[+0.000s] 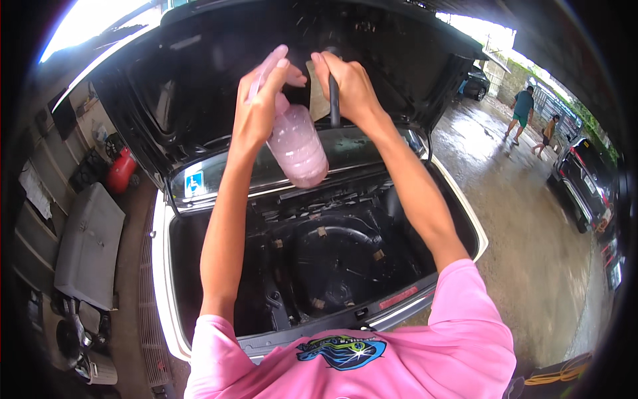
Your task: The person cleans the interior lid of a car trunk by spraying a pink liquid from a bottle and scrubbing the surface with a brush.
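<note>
My left hand (255,113) is wrapped round the neck of a translucent pink spray bottle (298,147), with fingers at its trigger head. The bottle tilts, its base toward the car's rear window. Close by on the right, my right hand (353,86) grips a tool by its slim black handle (334,103); its working end is hidden, so its kind is unclear. Both hands are raised in front of the dark underside of the open trunk lid (199,86). Below them lies the car's bare black trunk (339,256), with a round recess in its floor.
Along the left wall are a grey panel-like object (90,246), a red tank (122,170) and a white bin (102,370). Two people (523,112) walk on the wet concrete floor (512,219) at the right, near a dark parked car (581,183). A yellow hose or cord (557,376) lies lower right.
</note>
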The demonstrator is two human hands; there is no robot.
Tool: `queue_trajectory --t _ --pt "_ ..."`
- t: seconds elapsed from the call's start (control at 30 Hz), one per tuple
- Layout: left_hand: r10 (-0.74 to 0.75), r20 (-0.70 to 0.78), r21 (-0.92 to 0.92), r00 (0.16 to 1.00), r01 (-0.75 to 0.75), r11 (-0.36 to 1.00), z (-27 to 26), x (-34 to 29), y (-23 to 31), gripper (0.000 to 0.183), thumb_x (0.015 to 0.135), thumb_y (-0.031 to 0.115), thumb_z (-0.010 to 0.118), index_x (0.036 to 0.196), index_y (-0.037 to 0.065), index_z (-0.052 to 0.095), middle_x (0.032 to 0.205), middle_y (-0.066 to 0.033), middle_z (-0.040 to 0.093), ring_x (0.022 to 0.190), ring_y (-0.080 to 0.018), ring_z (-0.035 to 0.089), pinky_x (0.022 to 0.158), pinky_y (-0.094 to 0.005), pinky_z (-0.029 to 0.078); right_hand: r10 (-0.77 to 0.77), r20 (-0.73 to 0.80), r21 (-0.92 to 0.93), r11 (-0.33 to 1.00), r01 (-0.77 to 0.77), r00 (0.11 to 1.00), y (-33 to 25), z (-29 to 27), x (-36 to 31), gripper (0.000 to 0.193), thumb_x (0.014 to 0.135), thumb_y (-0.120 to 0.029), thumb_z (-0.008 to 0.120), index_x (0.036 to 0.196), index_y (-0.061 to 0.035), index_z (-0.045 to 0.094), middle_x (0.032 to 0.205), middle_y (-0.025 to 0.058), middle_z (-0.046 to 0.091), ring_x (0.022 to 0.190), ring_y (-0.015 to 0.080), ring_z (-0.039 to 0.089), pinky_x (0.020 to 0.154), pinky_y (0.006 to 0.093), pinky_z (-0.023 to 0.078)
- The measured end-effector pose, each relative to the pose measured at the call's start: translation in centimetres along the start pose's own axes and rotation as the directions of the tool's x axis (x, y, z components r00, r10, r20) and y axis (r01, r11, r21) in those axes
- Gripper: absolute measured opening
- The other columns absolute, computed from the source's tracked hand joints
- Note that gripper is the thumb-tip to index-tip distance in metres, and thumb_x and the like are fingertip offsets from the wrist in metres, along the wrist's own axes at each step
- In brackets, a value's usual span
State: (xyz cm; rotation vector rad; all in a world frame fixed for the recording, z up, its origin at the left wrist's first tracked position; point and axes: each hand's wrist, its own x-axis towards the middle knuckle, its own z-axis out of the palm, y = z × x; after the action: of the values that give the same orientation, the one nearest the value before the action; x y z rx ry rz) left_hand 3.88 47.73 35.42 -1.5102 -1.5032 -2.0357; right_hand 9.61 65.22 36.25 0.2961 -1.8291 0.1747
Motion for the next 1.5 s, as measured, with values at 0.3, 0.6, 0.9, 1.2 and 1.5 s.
queue_trajectory --t 0.3,0.6,0.9,1.2,1.5 --pt "0.046 0.017 0.071 0.999 -0.048 0.996 -0.5 -0.8 0.9 0.05 0.098 0.035 0.051 0.122 -0.007 0.062 0.092 -0.0102 0.072 0.088 -0.0185 0.064 0.084 -0.0331 0.044 0.03 -0.054 -0.068 0.997 -0.033 0.998 -0.4 -0.5 -1.0 0.026 0.099 -0.019 0.056 0.08 -0.0012 0.058 0.06 0.0227 0.056 0.057 0.0434 0.059 0.049 0.0477 0.045" --pt "-0.024 0.054 0.047 0.998 0.022 0.999 0.5 -1.5 0.4 0.051 0.099 0.037 0.049 0.123 -0.006 0.062 0.092 -0.0105 0.072 0.095 -0.0188 0.064 0.091 -0.0339 0.044 0.034 -0.076 0.058 0.998 -0.029 0.997 -0.5 -0.6 -0.1 0.029 0.101 -0.022 0.053 0.083 0.0001 0.06 0.063 0.0216 0.059 0.058 0.039 0.063 0.048 0.0432 0.045" --pt "-0.097 0.017 0.02 0.995 0.097 0.995 -0.3 -2.5 0.3 0.052 0.098 0.04 0.048 0.126 -0.002 0.061 0.098 -0.0111 0.071 0.098 -0.021 0.067 0.09 -0.0371 0.044 0.022 -0.013 0.079 0.997 -0.021 1.0 -0.2 -0.5 2.0 0.023 0.096 -0.014 0.058 0.078 -0.0004 0.056 0.063 0.021 0.059 0.062 0.0439 0.059 0.051 0.0449 0.047" --pt "-0.099 0.075 0.008 0.992 0.099 0.995 0.1 -1.1 -1.2 0.061 0.098 0.041 0.048 0.14 -0.004 0.048 0.104 -0.0131 0.068 0.103 -0.0247 0.066 0.094 -0.0395 0.045 0.219 -0.118 0.146 0.969 -0.201 0.969 -4.2 -2.3 1.8 0.034 0.1 -0.022 0.052 0.076 0.0003 0.061 0.062 0.0236 0.062 0.062 0.0437 0.064 0.056 0.0495 0.053" --pt "-0.167 0.09 -0.039 0.982 0.171 0.984 2.8 -3.0 -1.5 0.063 0.098 0.043 0.046 0.138 -0.005 0.049 0.104 -0.0139 0.069 0.103 -0.0249 0.066 0.095 -0.0404 0.044 0.212 -0.152 -0.066 0.972 -0.224 0.965 -3.3 -4.2 4.0 0.031 0.095 -0.022 0.055 0.075 0.0007 0.064 0.067 0.0257 0.064 0.066 0.0447 0.066 0.063 0.0512 0.055"
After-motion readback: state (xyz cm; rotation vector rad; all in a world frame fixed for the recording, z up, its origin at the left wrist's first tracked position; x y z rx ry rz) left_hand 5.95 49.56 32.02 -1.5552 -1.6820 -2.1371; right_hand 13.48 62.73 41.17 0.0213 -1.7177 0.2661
